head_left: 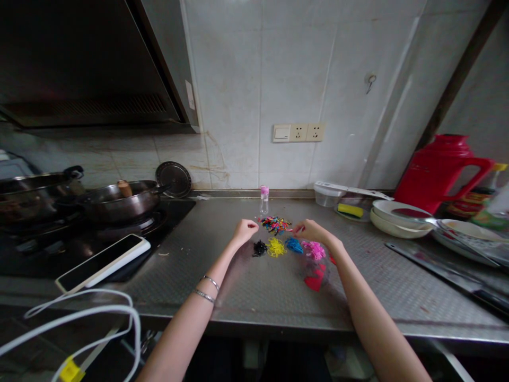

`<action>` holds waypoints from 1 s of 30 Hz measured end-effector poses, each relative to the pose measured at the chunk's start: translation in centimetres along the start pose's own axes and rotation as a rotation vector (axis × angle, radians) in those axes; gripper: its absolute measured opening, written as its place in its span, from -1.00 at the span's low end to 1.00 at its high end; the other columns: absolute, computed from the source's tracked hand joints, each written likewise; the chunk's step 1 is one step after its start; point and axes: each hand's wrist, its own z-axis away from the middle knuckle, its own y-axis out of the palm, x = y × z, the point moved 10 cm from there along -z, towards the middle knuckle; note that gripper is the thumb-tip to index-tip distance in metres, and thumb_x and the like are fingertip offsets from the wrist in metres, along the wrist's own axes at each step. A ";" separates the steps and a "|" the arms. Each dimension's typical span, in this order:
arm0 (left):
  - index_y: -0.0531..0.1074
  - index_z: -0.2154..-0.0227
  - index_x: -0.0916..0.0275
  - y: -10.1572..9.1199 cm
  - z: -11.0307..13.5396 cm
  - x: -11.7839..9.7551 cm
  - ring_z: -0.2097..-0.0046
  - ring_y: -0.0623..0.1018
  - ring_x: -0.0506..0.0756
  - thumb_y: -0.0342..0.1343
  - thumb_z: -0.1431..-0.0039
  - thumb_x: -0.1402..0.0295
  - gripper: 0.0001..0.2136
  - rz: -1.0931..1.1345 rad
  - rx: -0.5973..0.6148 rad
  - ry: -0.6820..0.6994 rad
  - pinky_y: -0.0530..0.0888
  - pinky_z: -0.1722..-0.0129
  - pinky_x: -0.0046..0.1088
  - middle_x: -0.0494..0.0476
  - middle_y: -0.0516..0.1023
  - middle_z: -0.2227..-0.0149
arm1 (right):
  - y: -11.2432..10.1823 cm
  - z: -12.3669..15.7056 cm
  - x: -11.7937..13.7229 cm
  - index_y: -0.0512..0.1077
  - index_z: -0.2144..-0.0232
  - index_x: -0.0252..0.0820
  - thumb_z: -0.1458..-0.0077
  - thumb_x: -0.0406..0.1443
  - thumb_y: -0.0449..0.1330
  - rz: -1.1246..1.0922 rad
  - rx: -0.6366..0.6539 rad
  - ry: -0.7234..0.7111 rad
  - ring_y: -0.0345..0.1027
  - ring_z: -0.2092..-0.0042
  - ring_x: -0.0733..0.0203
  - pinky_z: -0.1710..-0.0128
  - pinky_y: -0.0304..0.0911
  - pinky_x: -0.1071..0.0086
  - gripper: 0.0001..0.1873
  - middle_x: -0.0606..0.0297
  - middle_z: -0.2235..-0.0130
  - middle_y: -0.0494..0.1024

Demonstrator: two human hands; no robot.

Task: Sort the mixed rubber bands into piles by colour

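Observation:
A mixed heap of small coloured rubber bands [275,224] lies on the steel counter between my hands. In front of it sit sorted piles: black rubber bands [260,248], yellow rubber bands [275,247], blue rubber bands [294,244] and pink rubber bands [315,250]. My left hand [245,229] is closed in a pinch left of the heap; whatever it holds, if anything, is too small to see. At the heap's right edge, my right hand [309,230] pinches, a tiny reddish bit by its fingertips. Nearer me lies a clear plastic bag with red shapes [315,279].
A small clear bottle with a pink cap [264,200] stands behind the heap. Pans [119,200] and a white device [104,262] with a cable are at left. Stacked bowls [400,218], a knife [449,276] and a red thermos jug [437,172] are at right.

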 end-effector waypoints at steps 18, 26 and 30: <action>0.51 0.47 0.37 2.8 0.2 -0.4 0.39 0.47 0.02 0.01 0.09 0.41 -0.81 -0.104 0.093 0.034 0.35 0.34 -0.50 0.15 0.55 0.44 | -1.1 -0.1 -0.7 0.51 0.36 -0.22 0.08 -0.32 0.06 0.053 -0.131 0.020 0.38 0.30 0.25 0.32 0.17 0.53 -0.74 0.23 0.35 0.55; 0.52 0.47 0.35 3.4 -0.2 -0.9 0.40 0.47 0.02 0.03 0.09 0.43 -0.82 -0.143 0.097 0.054 0.35 0.35 -0.50 0.14 0.55 0.44 | -1.3 -0.2 -0.5 0.51 0.34 -0.21 0.08 -0.32 0.06 0.061 -0.164 0.004 0.38 0.30 0.24 0.30 0.17 0.51 -0.73 0.22 0.35 0.55; 0.53 0.44 0.33 4.9 -1.3 -2.1 0.39 0.48 0.03 0.04 0.08 0.42 -0.82 -0.208 0.132 0.111 0.36 0.32 -0.49 0.16 0.56 0.42 | -1.9 0.1 -0.6 0.50 0.31 -0.17 0.05 -0.28 0.05 0.073 -0.200 0.042 0.38 0.26 0.22 0.27 0.18 0.50 -0.72 0.20 0.32 0.55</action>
